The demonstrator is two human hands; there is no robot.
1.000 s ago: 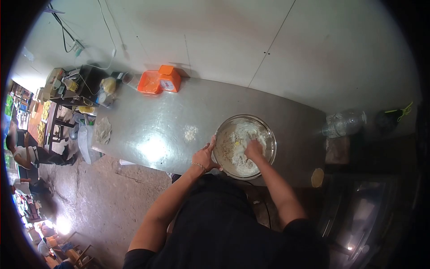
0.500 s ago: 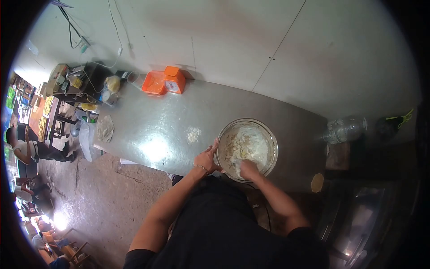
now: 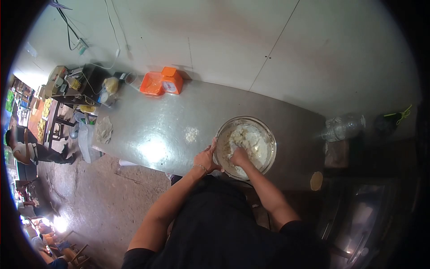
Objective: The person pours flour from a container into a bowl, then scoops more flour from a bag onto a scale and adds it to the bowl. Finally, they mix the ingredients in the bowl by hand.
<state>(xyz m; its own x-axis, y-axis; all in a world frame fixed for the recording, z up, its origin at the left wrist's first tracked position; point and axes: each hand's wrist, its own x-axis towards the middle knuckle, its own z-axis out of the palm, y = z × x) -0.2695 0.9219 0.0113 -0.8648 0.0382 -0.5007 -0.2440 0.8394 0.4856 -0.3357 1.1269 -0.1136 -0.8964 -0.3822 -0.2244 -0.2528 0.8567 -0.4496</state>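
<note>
A round metal bowl stands near the front edge of the metal table. Inside it is a pale, lumpy flour dough, partly loose and white. My left hand grips the bowl's left side, its fingers along the outer wall. My right hand is down in the bowl with its fingers curled into the dough, their tips hidden by it. A small patch of white flour lies on the tabletop left of the bowl.
Against the wall stands an orange kitchen scale with an orange tray. A crumpled cloth or bag lies at the table's left end. Right of the table is a large clear bottle. A person is far left.
My right hand has moved left and slightly away from me within the bowl, and the dough has shifted under it. My left hand stays on the bowl's side.
</note>
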